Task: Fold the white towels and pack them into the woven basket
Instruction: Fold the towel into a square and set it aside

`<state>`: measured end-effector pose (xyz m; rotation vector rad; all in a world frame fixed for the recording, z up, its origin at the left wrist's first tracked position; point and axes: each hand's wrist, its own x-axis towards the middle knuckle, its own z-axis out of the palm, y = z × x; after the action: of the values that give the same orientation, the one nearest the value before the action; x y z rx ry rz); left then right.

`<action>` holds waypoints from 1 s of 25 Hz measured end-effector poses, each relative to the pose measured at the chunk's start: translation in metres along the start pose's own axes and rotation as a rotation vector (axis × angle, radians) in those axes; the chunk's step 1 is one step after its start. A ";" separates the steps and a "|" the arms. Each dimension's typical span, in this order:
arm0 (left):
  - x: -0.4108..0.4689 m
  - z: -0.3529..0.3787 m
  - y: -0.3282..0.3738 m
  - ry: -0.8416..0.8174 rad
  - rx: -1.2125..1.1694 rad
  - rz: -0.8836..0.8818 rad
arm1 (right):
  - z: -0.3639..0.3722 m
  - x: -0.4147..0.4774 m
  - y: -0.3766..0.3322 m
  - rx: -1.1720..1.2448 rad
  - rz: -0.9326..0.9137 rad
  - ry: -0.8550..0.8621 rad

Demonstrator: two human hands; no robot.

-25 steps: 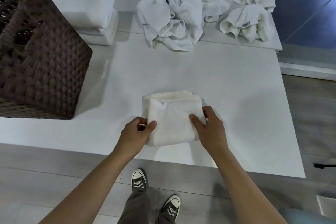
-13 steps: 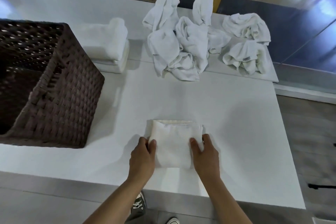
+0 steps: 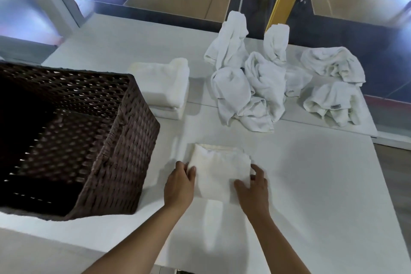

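Through the head camera, the towel (image 3: 219, 173), folded into a small pad, is lying near the table's (image 3: 311, 184) front edge, just right of the basket (image 3: 124, 151). The left hand (image 3: 179, 184) is pinching its left edge, thumb on top. The right hand (image 3: 253, 187) is gripping the right edge likewise, its fingers probably tucking underneath, hidden. Being soft, light and floppy, the towel is likely needing support at both sides, or its folds are risking slipping open. A folded stack (image 3: 162, 87) and a crumpled pile (image 3: 249, 87) are waiting behind.
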<state>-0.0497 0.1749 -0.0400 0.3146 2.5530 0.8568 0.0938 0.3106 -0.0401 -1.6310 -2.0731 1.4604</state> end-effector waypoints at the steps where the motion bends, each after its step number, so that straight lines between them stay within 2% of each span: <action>1: 0.004 -0.001 0.001 -0.023 -0.012 -0.038 | 0.002 0.007 -0.005 0.045 0.061 0.014; 7: 0.011 -0.004 0.018 -0.209 -0.184 -0.279 | -0.011 0.033 -0.030 0.195 0.257 -0.133; 10: 0.008 -0.021 0.051 -0.274 -0.242 -0.209 | -0.032 0.038 -0.047 0.195 0.176 -0.136; 16: 0.030 -0.092 0.146 -0.179 -0.276 0.045 | -0.077 0.056 -0.131 0.325 -0.038 -0.084; 22: 0.096 -0.199 0.214 -0.010 -0.208 0.191 | -0.072 0.102 -0.258 0.478 -0.134 -0.246; 25: 0.140 -0.253 0.222 -0.047 -0.270 0.160 | -0.047 0.123 -0.318 0.515 -0.196 -0.283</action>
<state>-0.2736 0.2653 0.2329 0.4524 2.3552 1.2234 -0.1440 0.4527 0.1632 -1.0492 -1.7026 2.0224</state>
